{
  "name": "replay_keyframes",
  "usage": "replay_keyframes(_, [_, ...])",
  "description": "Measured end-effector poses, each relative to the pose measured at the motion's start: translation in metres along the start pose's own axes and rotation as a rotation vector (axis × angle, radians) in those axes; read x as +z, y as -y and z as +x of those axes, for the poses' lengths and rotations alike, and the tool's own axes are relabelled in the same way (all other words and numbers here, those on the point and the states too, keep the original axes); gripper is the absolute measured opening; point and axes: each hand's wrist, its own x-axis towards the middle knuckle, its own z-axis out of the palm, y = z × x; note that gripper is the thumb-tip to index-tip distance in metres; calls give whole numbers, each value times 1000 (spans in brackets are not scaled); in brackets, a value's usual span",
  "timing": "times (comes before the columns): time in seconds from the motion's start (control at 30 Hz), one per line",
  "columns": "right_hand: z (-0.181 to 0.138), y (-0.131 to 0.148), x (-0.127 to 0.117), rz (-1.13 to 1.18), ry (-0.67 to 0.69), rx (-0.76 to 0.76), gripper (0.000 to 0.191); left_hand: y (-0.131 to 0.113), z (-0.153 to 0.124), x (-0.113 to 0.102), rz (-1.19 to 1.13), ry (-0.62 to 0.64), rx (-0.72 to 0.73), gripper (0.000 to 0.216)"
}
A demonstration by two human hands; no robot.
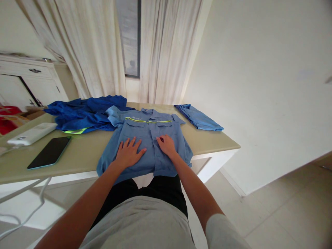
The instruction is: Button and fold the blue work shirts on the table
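Note:
A blue-grey work shirt (149, 143) lies front side up on the table, its collar toward the window. It has two flap chest pockets and a yellow stripe across the chest, and its hem hangs over the table's front edge. My left hand (129, 154) rests flat on the shirt's left half with the fingers spread. On the button placket, my right hand (166, 144) is closed, thumb and fingers pinched at the front edge of the cloth. The right fingertips are partly hidden.
Crumpled darker blue clothing (88, 110) lies behind on the left. A black-screened phone (49, 152) and a white power strip (33, 133) are at the table's left. Folded blue clothing (199, 118) lies at the right end, near the wall. A white cable (41, 197) hangs below the table (218, 143).

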Motion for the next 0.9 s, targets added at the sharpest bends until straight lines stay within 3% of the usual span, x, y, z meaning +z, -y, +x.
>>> replay_keyframes(0.1, [-5, 11, -12, -85, 83, 56, 51, -4, -21, 0, 62, 4, 14, 71])
replay_keyframes(0.2, [3, 24, -15, -167, 121, 58, 59, -14, -30, -3, 88, 18, 1, 69])
replay_keyframes(0.33, [25, 30, -1, -211, 101, -20, 38, -20, -20, -20, 93, 76, -15, 66])
replay_keyframes(0.4, [34, 26, 8, -175, 91, 18, 26, -22, -8, -29, 103, 69, -14, 62])
replay_keyframes(0.53, [39, 15, 17, -30, 32, 61, 29, -29, 31, -34, 80, 29, 37, 43])
replay_keyframes(0.73, [39, 9, 23, 14, 16, -12, 42, -49, 105, -10, -124, 50, 37, 32])
replay_keyframes(0.9, [48, 1, 26, 98, -51, 115, 37, -53, 120, 16, -265, -57, 12, 46])
